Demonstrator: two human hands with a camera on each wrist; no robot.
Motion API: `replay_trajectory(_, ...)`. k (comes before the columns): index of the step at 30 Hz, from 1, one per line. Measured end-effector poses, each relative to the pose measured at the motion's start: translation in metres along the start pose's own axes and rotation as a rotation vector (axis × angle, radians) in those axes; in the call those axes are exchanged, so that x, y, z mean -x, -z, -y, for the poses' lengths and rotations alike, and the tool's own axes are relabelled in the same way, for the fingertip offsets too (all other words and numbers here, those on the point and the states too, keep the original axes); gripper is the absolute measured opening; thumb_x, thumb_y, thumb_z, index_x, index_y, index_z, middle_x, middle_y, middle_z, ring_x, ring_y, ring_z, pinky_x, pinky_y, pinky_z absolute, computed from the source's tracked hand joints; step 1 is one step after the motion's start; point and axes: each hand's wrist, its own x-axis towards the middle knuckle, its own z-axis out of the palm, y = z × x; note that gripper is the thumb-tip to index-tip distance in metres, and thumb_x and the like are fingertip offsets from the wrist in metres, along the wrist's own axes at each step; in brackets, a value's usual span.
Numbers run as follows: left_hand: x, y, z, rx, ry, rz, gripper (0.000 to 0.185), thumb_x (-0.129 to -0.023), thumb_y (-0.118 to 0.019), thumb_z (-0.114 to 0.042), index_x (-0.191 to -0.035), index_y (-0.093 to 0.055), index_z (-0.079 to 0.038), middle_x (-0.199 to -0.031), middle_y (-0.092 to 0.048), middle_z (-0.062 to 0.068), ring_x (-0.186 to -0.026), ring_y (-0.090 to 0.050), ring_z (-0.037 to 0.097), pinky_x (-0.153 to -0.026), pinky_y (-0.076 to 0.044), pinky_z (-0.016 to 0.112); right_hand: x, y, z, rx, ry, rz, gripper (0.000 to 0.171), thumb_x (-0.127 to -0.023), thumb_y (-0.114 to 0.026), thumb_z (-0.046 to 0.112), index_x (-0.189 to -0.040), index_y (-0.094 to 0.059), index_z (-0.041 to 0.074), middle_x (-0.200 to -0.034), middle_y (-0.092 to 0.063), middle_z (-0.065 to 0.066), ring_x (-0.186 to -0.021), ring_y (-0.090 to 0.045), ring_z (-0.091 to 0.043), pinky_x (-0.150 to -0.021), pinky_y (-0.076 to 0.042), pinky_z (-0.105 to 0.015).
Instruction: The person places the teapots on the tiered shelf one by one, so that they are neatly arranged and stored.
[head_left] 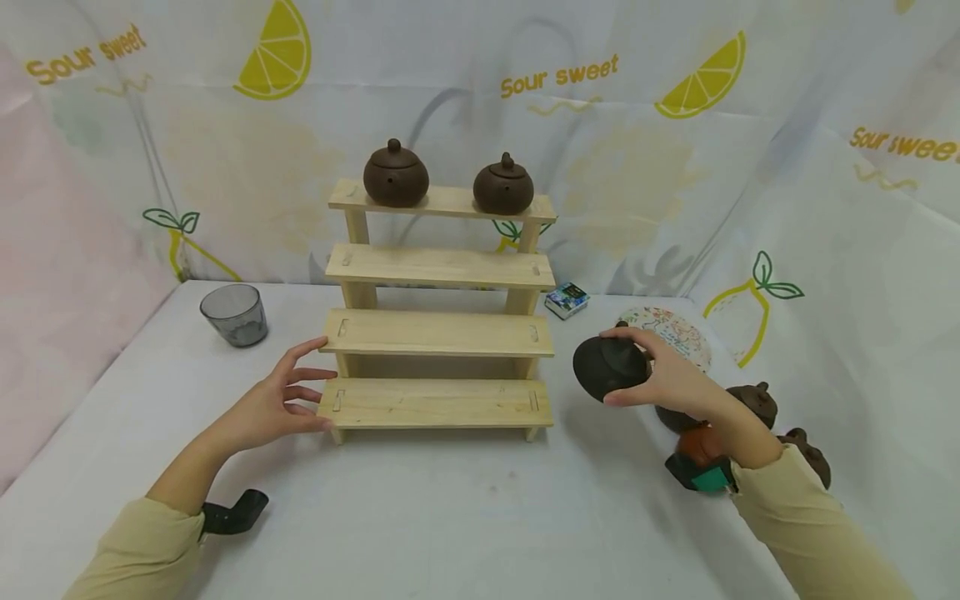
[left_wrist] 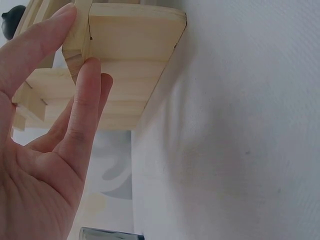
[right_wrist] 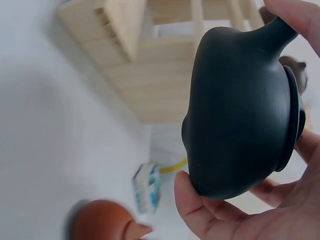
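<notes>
Head view: two brown teapots [head_left: 396, 173] on the top step of the four-step wooden rack [head_left: 438, 333]; two more by the right sleeve.
Right hand [head_left: 671, 382]: grips a dark teapot [head_left: 609, 365] above the bench [head_left: 465, 508], tipped sideways, base facing left.
Left hand [head_left: 277, 400]: fingers spread, touching the rack's left end.
Left wrist view: straight fingers [left_wrist: 82, 107] against the rack's [left_wrist: 127, 47] corner.
Right wrist view: fingers curled round the one dark teapot [right_wrist: 240, 110], spout upward.

A: Bright, even light throughout; only soft shadows lie under the wooden step shelf [head_left: 438, 333].

B: The head view bends at its edges. The right wrist view is blurred, especially the orange teapot [right_wrist: 107, 222] at the bottom.
</notes>
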Motion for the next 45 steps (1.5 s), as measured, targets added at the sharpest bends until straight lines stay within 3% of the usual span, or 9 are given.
replay_trajectory(4,0.0,0.0,0.0,0.005,0.001,0.001,0.107,-0.07,-0.082,-0.009,-0.148,-0.011,-0.023,-0.129,-0.045,0.029,-0.096,-0.059,0.03,-0.074,-0.051,0.029,-0.007,0.002,0.016,-0.03,0.02,0.004,0.075,-0.072,-0.081,0.02,-0.136,-0.042,0.016,-0.135,-0.032,-0.015,-0.111,-0.037,-0.036,-0.079,-0.044,-0.042)
replay_trajectory(14,0.001,0.0,-0.001,0.007,-0.005,0.0,0.107,-0.069,-0.082,-0.007,-0.148,-0.012,-0.022,-0.128,-0.045,0.029,-0.095,-0.06,0.027,-0.073,-0.052,0.029,-0.029,0.001,0.054,0.083,0.043,-0.008,0.077,-0.068,-0.083,0.032,-0.134,-0.044,0.025,-0.135,-0.035,-0.01,-0.112,-0.036,-0.034,-0.08,-0.042,-0.043)
replay_trajectory(24,0.001,0.0,0.0,-0.004,-0.01,-0.013,0.107,-0.068,-0.082,-0.007,-0.148,-0.013,-0.022,-0.128,-0.046,0.029,-0.094,-0.061,0.027,-0.072,-0.052,0.03,-0.055,-0.006,0.082,0.114,0.174,0.053,0.079,-0.067,-0.084,0.033,-0.134,-0.045,0.023,-0.135,-0.037,-0.006,-0.12,-0.034,-0.027,-0.096,-0.03,-0.051)
replay_trajectory(31,0.001,0.0,0.002,-0.013,0.008,-0.016,0.108,-0.068,-0.083,-0.01,-0.148,-0.013,-0.025,-0.128,-0.047,0.027,-0.095,-0.06,0.029,-0.073,-0.052,0.029,-0.073,-0.013,0.101,0.103,0.19,0.082,0.079,-0.065,-0.085,0.034,-0.134,-0.046,0.024,-0.131,-0.041,-0.003,-0.116,-0.037,-0.024,-0.091,-0.036,-0.046)
replay_trajectory(41,0.001,0.0,0.002,0.0,0.005,-0.012,0.108,-0.068,-0.083,-0.008,-0.148,-0.013,-0.023,-0.128,-0.046,0.028,-0.095,-0.06,0.028,-0.073,-0.052,0.03,-0.099,-0.025,0.123,0.011,0.26,0.132,0.081,-0.064,-0.086,0.026,-0.134,-0.047,0.016,-0.126,-0.046,-0.002,-0.106,-0.047,-0.021,-0.085,-0.043,-0.039)
replay_trajectory(45,0.001,0.0,0.001,0.004,0.008,-0.008,0.108,-0.068,-0.083,-0.007,-0.148,-0.012,-0.023,-0.129,-0.046,0.028,-0.095,-0.06,0.026,-0.072,-0.052,0.03,-0.109,-0.031,0.133,0.044,0.285,0.147,0.081,-0.064,-0.086,0.03,-0.134,-0.047,0.018,-0.127,-0.045,0.0,-0.107,-0.047,-0.019,-0.085,-0.043,-0.037)
